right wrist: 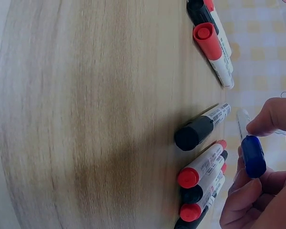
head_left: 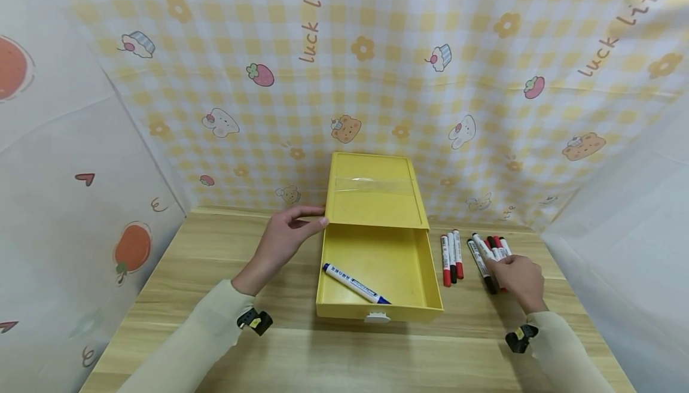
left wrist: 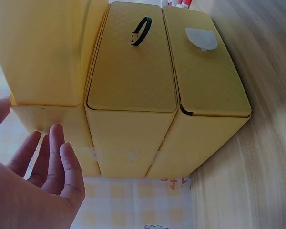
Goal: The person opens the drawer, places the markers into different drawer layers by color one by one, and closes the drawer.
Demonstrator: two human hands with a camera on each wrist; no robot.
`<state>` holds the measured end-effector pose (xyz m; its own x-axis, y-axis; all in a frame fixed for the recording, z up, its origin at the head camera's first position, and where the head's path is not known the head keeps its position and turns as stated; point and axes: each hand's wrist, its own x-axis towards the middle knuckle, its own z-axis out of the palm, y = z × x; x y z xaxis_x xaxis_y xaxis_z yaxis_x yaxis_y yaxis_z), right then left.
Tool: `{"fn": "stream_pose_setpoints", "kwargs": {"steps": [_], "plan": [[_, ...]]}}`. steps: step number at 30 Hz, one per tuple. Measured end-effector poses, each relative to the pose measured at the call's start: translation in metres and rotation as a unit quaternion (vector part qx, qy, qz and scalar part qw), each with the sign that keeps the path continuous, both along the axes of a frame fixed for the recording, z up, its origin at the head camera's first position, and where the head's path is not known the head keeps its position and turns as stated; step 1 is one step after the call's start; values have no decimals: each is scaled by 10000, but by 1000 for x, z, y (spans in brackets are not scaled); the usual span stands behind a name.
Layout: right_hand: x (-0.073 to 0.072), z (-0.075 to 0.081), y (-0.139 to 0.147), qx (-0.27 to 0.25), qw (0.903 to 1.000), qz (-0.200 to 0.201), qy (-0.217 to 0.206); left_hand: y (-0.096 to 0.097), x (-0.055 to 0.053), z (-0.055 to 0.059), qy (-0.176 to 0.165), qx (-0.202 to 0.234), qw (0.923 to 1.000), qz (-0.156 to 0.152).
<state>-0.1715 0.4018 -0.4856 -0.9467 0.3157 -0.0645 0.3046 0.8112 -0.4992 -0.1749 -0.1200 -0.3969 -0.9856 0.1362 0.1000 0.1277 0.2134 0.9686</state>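
Blue-capped marker (right wrist: 253,157) is sitting between thumb and fingers of the right hand (head_left: 519,279), which are closing narrowly around it. Seen from the head, that hand is hiding the cap; only white barrel is showing ahead of the fingers. It is also covering part of a row of red- and black-capped markers (right wrist: 205,162) lying just beside the fingers, the end one running out of the right wrist view. Left fingertips are resting near or on the drawer unit (head_left: 374,195); cannot tell which are touching. Those fingers, on the left hand (head_left: 285,237), are extending loosely, thumb apart, holding nothing. Just right of them, the pulled-out top drawer (head_left: 379,249) is holding a blue-and-white marker (head_left: 352,282), lying aslant, lower end partly hidden by the front wall. Below the left fingers, two closed drawers (left wrist: 133,71) are concealing their insides. Left of the right fingers, a trio of markers (head_left: 446,258) is lying on the surface (head_left: 301,357). Held marker's long axis is running forward and slightly left from the right fingers, cap pointing back toward the wrist.
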Motion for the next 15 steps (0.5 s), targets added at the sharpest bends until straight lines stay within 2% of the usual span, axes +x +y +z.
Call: {"fn": "stream_pose_setpoints", "kwargs": {"steps": [15], "plan": [[-2, 3, -4, 6, 9999, 66, 101, 1, 0, 3, -59, -27, 10000, 49]]}}
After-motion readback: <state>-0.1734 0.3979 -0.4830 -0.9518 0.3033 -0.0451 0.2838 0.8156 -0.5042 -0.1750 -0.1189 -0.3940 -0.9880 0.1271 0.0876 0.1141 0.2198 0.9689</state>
